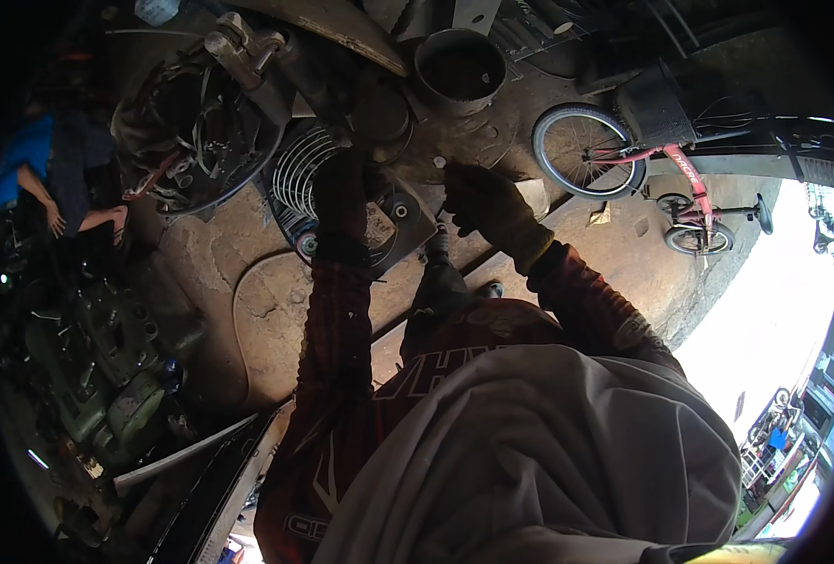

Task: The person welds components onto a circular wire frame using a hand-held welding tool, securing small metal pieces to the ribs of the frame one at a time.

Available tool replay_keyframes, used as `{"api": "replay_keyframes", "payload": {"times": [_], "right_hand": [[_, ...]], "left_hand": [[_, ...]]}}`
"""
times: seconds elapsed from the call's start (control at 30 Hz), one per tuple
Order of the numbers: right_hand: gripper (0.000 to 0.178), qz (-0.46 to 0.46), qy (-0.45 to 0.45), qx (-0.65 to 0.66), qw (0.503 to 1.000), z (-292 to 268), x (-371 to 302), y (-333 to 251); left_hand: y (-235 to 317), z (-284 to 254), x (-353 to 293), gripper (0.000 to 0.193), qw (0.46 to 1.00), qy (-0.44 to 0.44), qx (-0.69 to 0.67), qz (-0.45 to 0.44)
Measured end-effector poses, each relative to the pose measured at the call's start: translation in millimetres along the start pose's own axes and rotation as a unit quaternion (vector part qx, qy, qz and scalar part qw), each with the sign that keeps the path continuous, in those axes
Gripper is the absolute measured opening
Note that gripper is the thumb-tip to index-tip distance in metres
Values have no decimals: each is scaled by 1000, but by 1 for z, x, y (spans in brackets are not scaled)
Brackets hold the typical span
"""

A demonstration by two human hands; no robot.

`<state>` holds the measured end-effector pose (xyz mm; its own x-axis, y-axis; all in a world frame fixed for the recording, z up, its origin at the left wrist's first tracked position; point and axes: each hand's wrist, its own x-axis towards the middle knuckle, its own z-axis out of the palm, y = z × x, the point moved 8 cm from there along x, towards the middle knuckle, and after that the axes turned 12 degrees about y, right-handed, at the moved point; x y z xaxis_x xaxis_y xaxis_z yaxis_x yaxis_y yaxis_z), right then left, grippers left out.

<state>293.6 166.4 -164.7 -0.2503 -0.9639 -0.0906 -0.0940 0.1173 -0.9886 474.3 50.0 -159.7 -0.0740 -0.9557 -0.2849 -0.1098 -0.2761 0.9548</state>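
Note:
My left hand [344, 193], dark in shadow, reaches over a low piece of equipment with a flat plate [412, 230] and a small round wheel-like part. Beside it stands a coil of pale wire rings [295, 179]. The left fingers are lost in the dark, so their grip does not show. My right hand [494, 209] wears a work glove with a yellowish cuff. Its fingers are curled together, and anything between them is too dark to make out. Just past those fingertips is a small pale round spot [439, 162], apart from the glove.
A metal pot [460, 70] stands ahead. Left of it are a bin of tangled scrap [201, 141] and a green engine block [107, 348]. A pink bicycle [685, 179] lies right. A hose [238, 310] curves over the dirty floor; another person's hand [55, 219] shows far left.

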Motion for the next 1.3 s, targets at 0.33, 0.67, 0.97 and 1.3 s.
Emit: {"api": "replay_keyframes", "payload": {"times": [0.33, 0.67, 0.97, 1.3], "right_hand": [[40, -60, -5, -39, 997, 1, 13, 3], [70, -260, 36, -343, 902, 22, 46, -94], [89, -372, 6, -356, 858, 60, 87, -72], [86, -397, 22, -396, 828, 61, 86, -82]], "left_hand": [[-12, 2, 2, 31, 998, -16, -51, -26], [5, -3, 9, 28, 967, -11, 119, 227], [-26, -6, 12, 24, 990, -16, -137, -14], [-88, 50, 8, 28, 837, -50, -539, -83]]}}
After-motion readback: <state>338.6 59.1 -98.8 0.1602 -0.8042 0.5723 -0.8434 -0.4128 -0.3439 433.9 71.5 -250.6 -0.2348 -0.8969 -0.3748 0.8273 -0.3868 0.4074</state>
